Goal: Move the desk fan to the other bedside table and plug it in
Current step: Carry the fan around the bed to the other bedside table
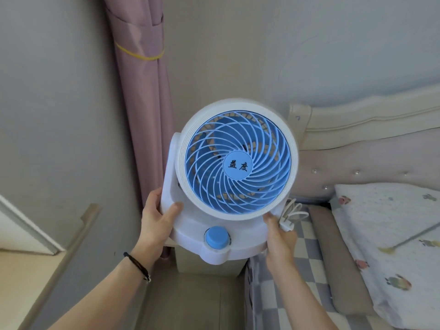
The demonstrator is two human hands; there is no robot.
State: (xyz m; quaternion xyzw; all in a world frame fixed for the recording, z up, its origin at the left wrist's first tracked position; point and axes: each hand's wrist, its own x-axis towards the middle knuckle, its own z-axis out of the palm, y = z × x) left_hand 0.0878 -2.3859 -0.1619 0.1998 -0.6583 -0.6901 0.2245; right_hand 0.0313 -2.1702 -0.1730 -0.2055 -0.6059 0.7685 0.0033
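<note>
The desk fan [235, 163] is white with a round blue grille and a blue knob [217, 237] on its base. It is held up in the air in front of me, facing me. My left hand [159, 217] grips the left side of its base and bracket, thumb on the front. My right hand [279, 236] holds the right side of the base together with the coiled white power cord and plug [291, 215]. Below the fan, a beige bedside table [209, 264] shows partly, most of it hidden by the fan.
A pink curtain [142, 91] tied with a yellow band hangs in the corner behind the fan. A bed with a cream headboard [362, 120], a checked sheet [307, 256] and a patterned pillow [392, 246] lies to the right. A white ledge [23, 236] juts in at the left.
</note>
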